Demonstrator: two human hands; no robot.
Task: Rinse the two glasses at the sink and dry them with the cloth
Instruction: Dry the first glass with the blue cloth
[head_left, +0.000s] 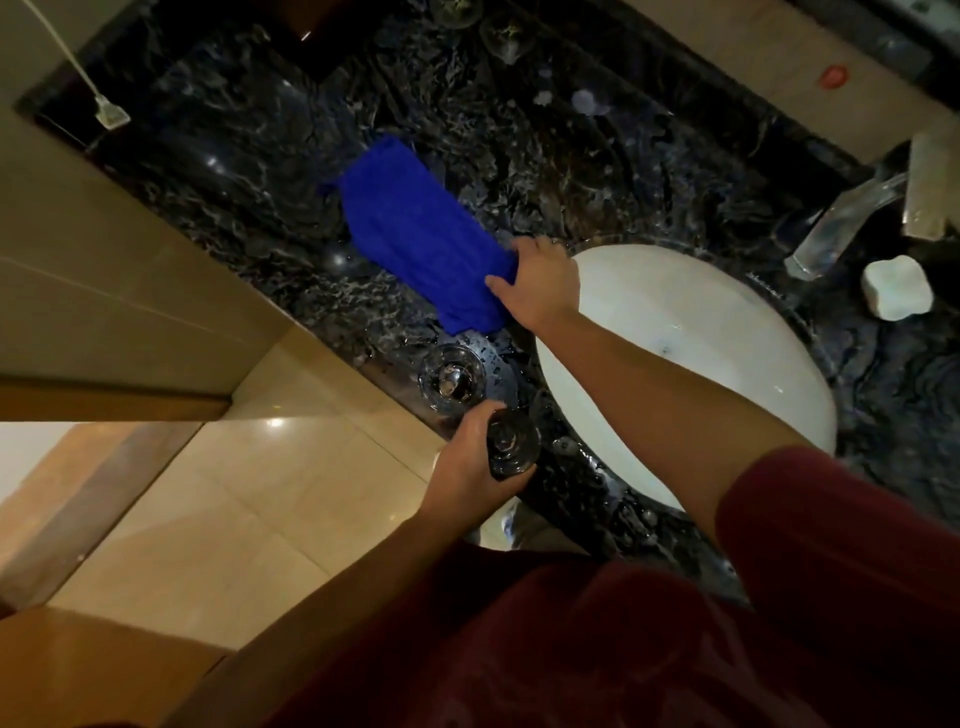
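Rinsing looks done: left hand (467, 457) grips one glass (511, 441), right hand (540, 283) pinches the blue cloth (421, 234); drying remains.

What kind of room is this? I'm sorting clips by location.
Probably a bathroom vanity: a round white basin set into a dark marble counter, a faucet beside it, and what looks like a soap bar.

readable text: none anywhere, honestly
labels/brands: nothing I can make out on the bright blue microfibre cloth (423, 236) or the two clear glasses
numbers: none
signs: none; the small red round thing (834, 76) on the far ledge is too blurry to tell
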